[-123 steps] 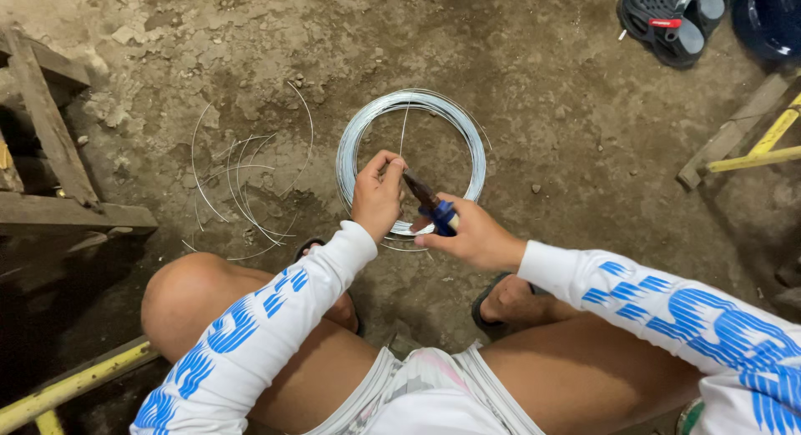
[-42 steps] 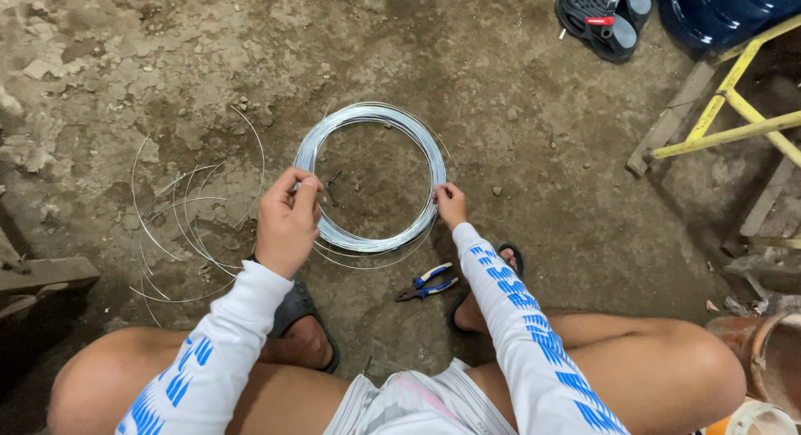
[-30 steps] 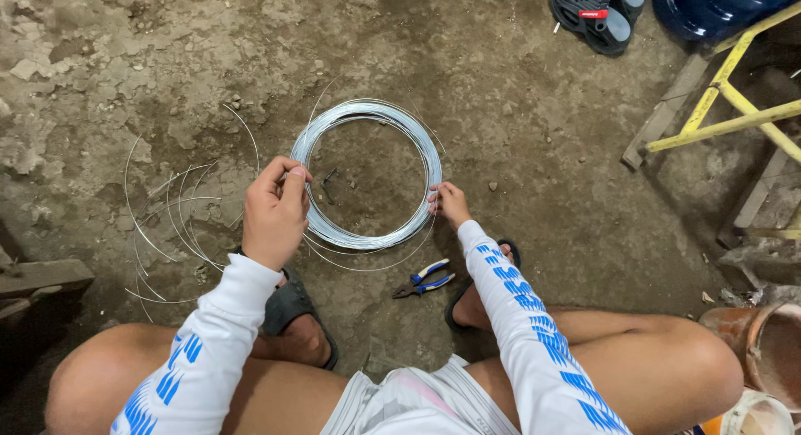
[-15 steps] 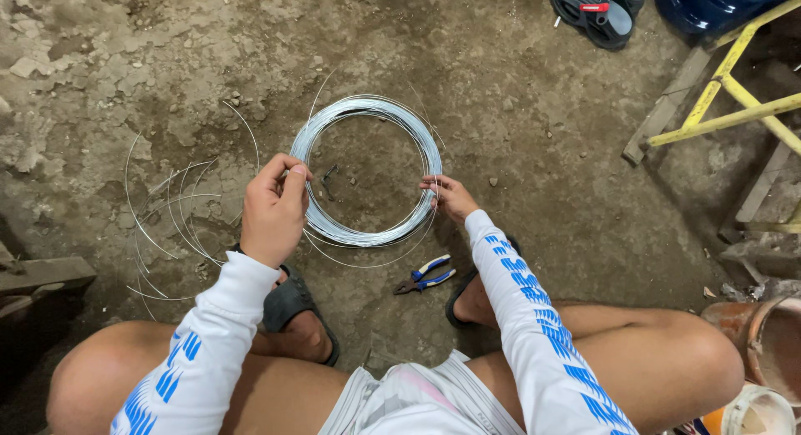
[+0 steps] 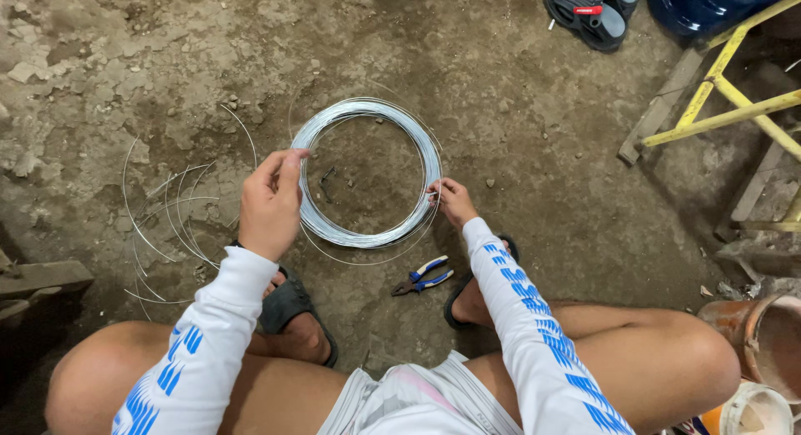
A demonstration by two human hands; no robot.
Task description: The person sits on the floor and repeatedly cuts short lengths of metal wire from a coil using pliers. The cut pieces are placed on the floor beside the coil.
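Both hands on wire coil [image 5: 367, 172] | left hand [image 5: 269, 208] fingers pinch its left edge | right hand [image 5: 453, 201] fingers pinch right edge

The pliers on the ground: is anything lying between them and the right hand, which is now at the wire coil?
Nothing visible lies between them. The pliers rest on bare dirt just below the right hand, whose fingers pinch the right side of the wire coil. Only a loose strand of the coil curves over the ground there.

One wire coil [image 5: 367, 172], one pair of pliers [image 5: 424, 276], two hands, several cut wire pieces [image 5: 171, 218].
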